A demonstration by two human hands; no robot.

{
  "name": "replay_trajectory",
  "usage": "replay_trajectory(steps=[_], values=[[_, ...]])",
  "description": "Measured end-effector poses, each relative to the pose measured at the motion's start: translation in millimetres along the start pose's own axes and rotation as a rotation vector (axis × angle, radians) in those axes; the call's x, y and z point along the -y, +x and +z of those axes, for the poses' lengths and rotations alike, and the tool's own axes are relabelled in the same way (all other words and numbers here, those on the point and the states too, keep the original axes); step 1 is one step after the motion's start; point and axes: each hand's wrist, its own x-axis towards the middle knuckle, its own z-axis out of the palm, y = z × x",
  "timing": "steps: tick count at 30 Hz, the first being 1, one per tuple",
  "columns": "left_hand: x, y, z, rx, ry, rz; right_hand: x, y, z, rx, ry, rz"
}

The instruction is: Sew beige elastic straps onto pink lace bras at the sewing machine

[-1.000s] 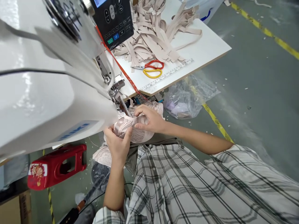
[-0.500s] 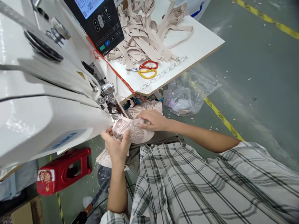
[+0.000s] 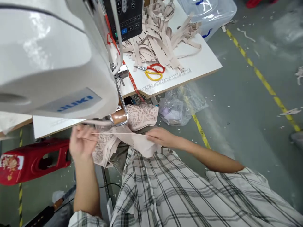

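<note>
A large glossy white sewing machine (image 3: 54, 53) fills the upper left of the frame and hides the needle area; its black button control panel (image 3: 126, 17) sits at top centre. To the right, a white work table (image 3: 201, 60) carries a heap of beige fabric strips (image 3: 158, 41) and a pair of red and yellow handled scissors (image 3: 152, 71), with a printed ruler along its front edge. A crumpled clear plastic bag (image 3: 177, 105) lies on the grey floor below the table, beside a yellow floor line. A red plastic stool (image 3: 33, 160) lies at lower left.

The pale pink lace garment piece (image 3: 118, 142) hangs just under the machine's arm at centre frame, stretched between both hands. The left hand (image 3: 81, 143), left of centre and blurred, pinches a thin edge of the lace between its fingertips. The right hand (image 3: 161, 138), right of centre, lies with fingers together, pressing on the other end of the cloth above a plaid shirt.
</note>
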Motion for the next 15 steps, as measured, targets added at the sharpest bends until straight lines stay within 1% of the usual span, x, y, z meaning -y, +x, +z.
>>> replay_trajectory(steps=[1,2,3,4,5,8,11,13,14,15], values=[[-14.0,4.0,-16.9,-0.116,-0.101,0.075,-5.5,-2.7,-11.5,-0.018,-0.036,0.019],[-26.8,7.2,-34.0,-0.207,-0.118,0.133,-9.8,-5.4,-22.5,-0.018,-0.074,0.023],[-38.0,9.1,-50.8,-0.269,-0.09,0.192,-12.7,-8.0,-32.4,-0.014,-0.108,0.025],[-47.4,9.7,-66.4,-0.32,-0.059,0.265,-14.3,-10.7,-40.6,-0.018,-0.13,0.03],[-54.9,9.2,-80.7,-0.358,-0.023,0.295,-15.0,-13.4,-46.8,-0.024,-0.135,0.039],[-68.2,2.6,-114.5,-0.477,0.081,0.321,-14.3,-21.2,-54.7,-0.053,-0.048,0.107],[-71.7,-8.0,-134.2,-0.572,0.063,0.338,-14.9,-27.0,-51.8,-0.1,0.105,0.295],[-69.8,-15.0,-137.7,-0.617,0.064,0.323,-17.0,-29.2,-47.8,-0.149,0.161,0.454],[-67.4,-18.1,-135.9,-0.622,0.053,0.304,-18.0,-29.8,-45.8,-0.207,0.181,0.526],[-63.9,-20.7,-131.9,-0.606,0.001,0.268,-18.5,-30.2,-43.7,-0.313,0.205,0.583]])
